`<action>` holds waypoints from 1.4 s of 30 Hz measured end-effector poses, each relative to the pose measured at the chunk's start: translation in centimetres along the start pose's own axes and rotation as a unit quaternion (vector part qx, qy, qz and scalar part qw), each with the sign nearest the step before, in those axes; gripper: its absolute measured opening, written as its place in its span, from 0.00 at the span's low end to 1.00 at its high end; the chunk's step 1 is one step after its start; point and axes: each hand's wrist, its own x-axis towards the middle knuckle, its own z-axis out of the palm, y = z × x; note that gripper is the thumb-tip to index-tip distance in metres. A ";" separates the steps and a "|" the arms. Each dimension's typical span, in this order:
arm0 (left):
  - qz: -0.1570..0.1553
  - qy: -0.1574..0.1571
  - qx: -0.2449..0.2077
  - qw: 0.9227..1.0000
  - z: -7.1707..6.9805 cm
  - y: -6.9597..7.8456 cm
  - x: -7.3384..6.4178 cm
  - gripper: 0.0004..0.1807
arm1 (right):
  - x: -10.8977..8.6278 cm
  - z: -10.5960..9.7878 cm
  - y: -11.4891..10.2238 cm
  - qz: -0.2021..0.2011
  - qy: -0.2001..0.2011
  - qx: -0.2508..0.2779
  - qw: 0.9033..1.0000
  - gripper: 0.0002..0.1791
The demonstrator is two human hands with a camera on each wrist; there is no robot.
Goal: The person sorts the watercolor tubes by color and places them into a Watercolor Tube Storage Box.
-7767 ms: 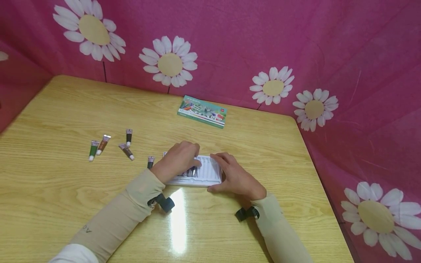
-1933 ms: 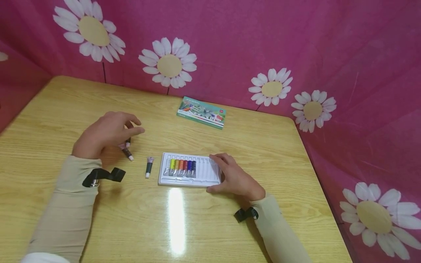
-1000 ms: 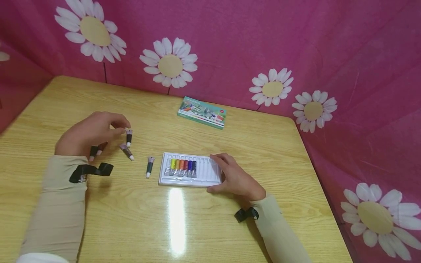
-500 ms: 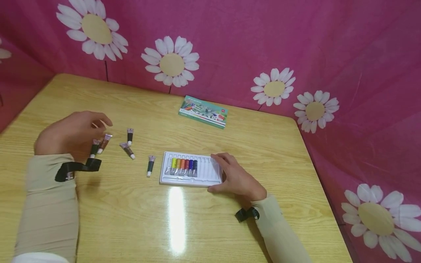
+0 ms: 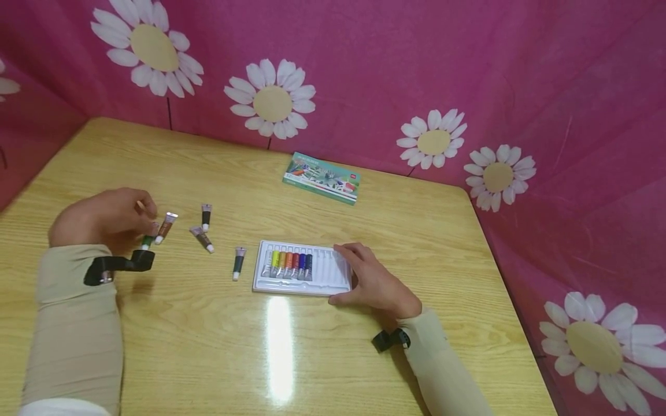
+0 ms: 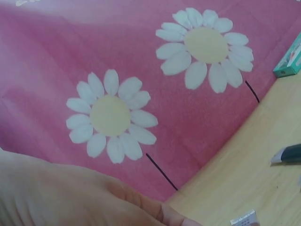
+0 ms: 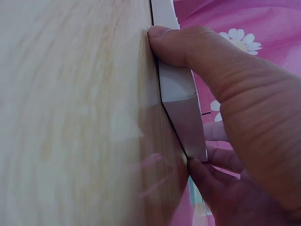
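Observation:
At the left of the head view, my left hand (image 5: 111, 216) is low over the table, its thumb and forefinger pinching the crimped end of a green paint tube (image 5: 148, 238). Its fingertips are mostly out of the left wrist view. A brown paint tube (image 5: 166, 228) lies just right of them. My right hand (image 5: 372, 280) grips the right end of a white plastic tray (image 5: 299, 287), thumb at the near edge and fingers at the far side; the right wrist view shows the thumb (image 7: 174, 47) against the tray's side. Several coloured paint tubes fill the tray's left slots; slots on the right are bare.
Between left hand and tray lie a black tube (image 5: 206, 216), a dark brown tube (image 5: 202, 238) and a dark green tube (image 5: 238, 263). A teal printed box (image 5: 321, 178) lies near the table's back edge, before a pink flowered curtain (image 5: 354, 69).
My left hand has left the tray, moved left across the loose tubes and come down at the green tube. The right hand has stayed on the tray.

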 end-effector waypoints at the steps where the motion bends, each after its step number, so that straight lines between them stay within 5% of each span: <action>1: -0.003 -0.002 0.002 1.000 0.0 -0.1 0.1 0.21 | 0.0 0.0 0.0 0.000 0.000 0.000 1.000 0.60; 9: -0.009 -0.014 0.013 1.000 0.1 -0.9 1.0 0.24 | 0.0 0.0 0.1 -0.002 0.000 -0.001 1.000 0.60; 16: 0.001 -0.039 -0.012 0.999 0.4 -0.9 1.3 0.10 | -0.1 0.0 0.1 -0.005 0.000 -0.001 1.000 0.60; 27: -0.006 0.008 0.023 1.000 0.2 -0.2 0.8 0.14 | 0.0 0.0 0.1 -0.003 0.001 -0.001 1.000 0.60; 36: 0.050 0.050 0.048 0.996 0.3 1.3 1.0 0.12 | 0.0 -0.1 0.1 -0.005 0.002 0.001 1.000 0.61; 42: 0.054 0.048 -0.029 0.997 0.9 2.8 0.8 0.16 | 0.0 0.0 0.2 -0.003 0.002 -0.001 1.000 0.61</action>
